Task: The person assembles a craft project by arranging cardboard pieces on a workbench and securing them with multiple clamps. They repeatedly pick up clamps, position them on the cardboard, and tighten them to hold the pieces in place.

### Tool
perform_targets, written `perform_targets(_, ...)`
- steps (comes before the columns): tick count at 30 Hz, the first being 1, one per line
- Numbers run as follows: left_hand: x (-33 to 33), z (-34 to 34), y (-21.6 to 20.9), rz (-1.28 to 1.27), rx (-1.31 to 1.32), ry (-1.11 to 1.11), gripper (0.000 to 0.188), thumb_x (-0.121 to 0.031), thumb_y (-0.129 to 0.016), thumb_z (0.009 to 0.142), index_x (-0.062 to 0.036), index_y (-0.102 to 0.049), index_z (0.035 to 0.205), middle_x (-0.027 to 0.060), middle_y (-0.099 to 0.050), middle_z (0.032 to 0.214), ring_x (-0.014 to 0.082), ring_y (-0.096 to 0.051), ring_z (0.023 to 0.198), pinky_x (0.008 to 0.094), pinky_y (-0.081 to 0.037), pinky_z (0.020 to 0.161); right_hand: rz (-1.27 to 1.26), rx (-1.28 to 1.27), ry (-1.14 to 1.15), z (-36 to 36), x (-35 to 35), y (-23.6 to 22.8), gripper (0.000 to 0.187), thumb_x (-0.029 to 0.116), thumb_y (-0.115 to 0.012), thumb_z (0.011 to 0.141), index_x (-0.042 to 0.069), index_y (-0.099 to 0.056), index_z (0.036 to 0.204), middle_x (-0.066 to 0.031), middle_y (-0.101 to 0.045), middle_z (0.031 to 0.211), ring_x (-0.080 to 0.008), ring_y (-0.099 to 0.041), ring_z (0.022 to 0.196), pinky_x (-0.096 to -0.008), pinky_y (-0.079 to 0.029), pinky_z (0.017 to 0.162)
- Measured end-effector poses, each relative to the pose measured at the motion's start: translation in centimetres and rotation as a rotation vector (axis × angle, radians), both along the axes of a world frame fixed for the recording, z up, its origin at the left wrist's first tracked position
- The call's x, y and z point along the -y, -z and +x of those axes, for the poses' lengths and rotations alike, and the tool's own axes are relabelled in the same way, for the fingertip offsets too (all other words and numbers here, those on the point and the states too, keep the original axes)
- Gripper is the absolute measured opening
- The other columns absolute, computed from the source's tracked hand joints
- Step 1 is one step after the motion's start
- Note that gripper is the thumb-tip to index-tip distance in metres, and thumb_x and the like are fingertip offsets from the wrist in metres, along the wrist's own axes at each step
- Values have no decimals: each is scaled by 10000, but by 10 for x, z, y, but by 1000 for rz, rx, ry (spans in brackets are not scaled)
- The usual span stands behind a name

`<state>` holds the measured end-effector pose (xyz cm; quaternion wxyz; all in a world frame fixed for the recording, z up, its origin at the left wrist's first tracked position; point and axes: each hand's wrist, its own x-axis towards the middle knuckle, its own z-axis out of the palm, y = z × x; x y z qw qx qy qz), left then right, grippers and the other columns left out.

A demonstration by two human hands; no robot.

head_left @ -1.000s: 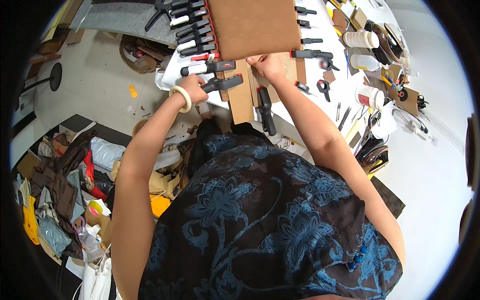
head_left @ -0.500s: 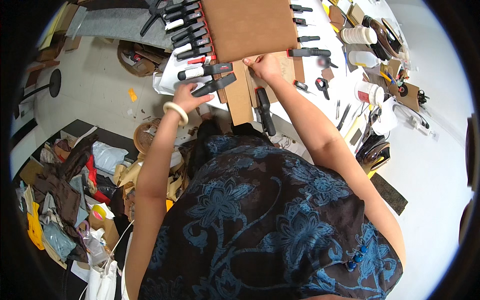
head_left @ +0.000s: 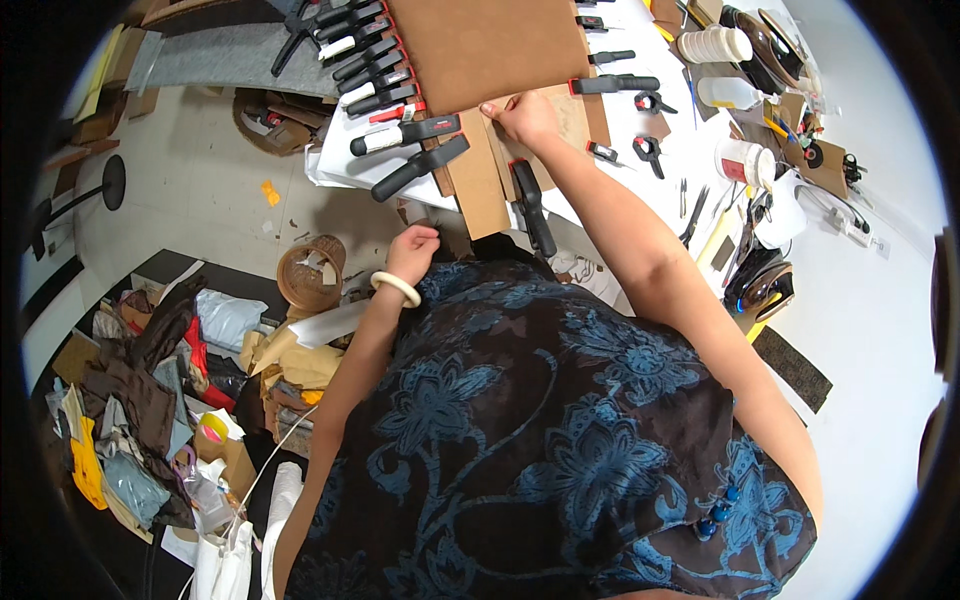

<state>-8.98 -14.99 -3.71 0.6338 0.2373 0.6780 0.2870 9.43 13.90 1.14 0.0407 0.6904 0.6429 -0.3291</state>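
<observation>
Your left hand is hanging empty, loosely curled, while your half-curled right hand, grip unclear, is touching the strip, which is jutting past the table and looking light, stiff, creasable, best held by its sides.

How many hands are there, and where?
2: the right hand is on the cardboard beside the brown panel; the left hand, bangle at its wrist, is lower in view, near the patterned garment. No others show.
</observation>
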Motion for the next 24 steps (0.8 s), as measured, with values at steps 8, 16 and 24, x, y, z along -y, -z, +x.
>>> perform_targets(8, -102, 62, -79, 629, -463, 468, 350, 66, -589, 855, 0, -682, 1187, 176, -667, 1259, 364, -602, 1251, 421, -498, 1081, -90, 59, 32, -3, -1, -23, 586, 616, -821, 812, 51, -745, 675, -136, -777, 857, -275, -755, 867, -420, -587, 825)
perform_targets(16, -157, 83, -39, 866, -1126, 898, 485, -161, -439, 1002, 89, -554, 1401, 238, -451, 1558, 368, -368, 1507, 476, -221, 1294, -71, 45, 12, -1, -1, -13, 535, 575, -838, 812, 50, -749, 871, -145, -774, 899, -283, -752, 858, -429, -583, 809)
perform_targets(24, -177, 92, -52, 769, -1080, 1050, 485, -96, -542, 922, 85, -567, 1372, 248, -476, 1486, 402, -410, 1458, 460, -263, 1277, -32, -45, 11, 11, 8, -28, 611, 579, -797, 836, 21, -752, 1080, -205, -761, 1008, -357, -742, 976, -446, -576, 872)
